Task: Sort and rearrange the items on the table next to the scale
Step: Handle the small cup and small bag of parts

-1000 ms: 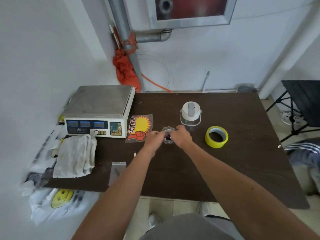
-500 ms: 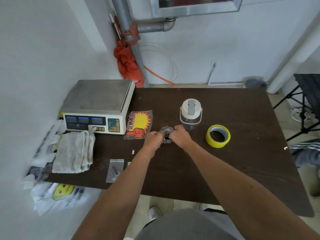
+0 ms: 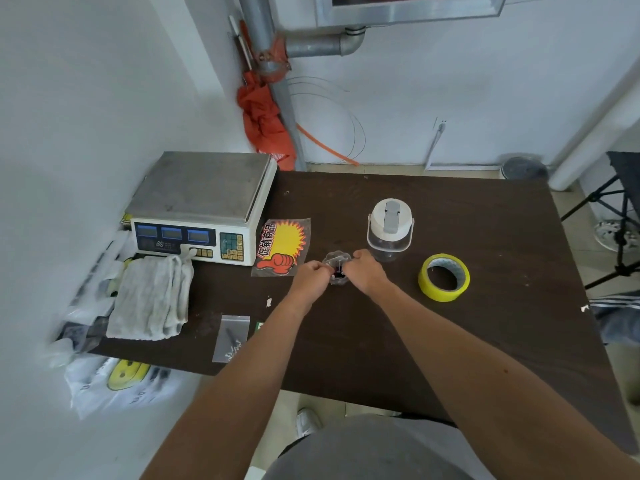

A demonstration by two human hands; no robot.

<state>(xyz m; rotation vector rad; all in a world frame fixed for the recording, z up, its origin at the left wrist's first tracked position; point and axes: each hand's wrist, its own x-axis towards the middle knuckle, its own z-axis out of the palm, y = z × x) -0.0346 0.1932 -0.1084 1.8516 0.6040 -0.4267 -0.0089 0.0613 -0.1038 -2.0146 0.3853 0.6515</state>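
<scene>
Seeing little change, I note the left grip and right grip still pinch the box between them with curled fingers; I judge it not yet placed.

Left hand, right hand grip clear container.

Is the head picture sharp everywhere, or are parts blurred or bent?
Head view: sharp where left hand and right hand hold the clear container; plastic bags at the left edge are smeared; the white pipe leans from wide-angle distortion.
</scene>
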